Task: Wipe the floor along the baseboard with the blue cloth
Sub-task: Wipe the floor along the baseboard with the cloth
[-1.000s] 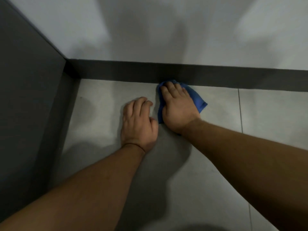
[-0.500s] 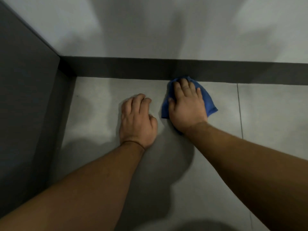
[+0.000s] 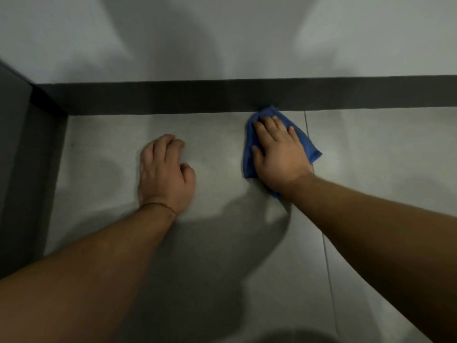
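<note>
Head view, and nearest us our two bare forearms reach out over the pale grey tiled floor (image 3: 210, 243). Our left hand (image 3: 164, 173) is planted on the tile, fingers curled under, gripping nothing. Further out, our right hand (image 3: 279, 154) presses flat, fingers spread, on the crumpled blue cloth (image 3: 306, 144), whose far tip touches the dark grey baseboard strip (image 3: 173, 97).
</note>
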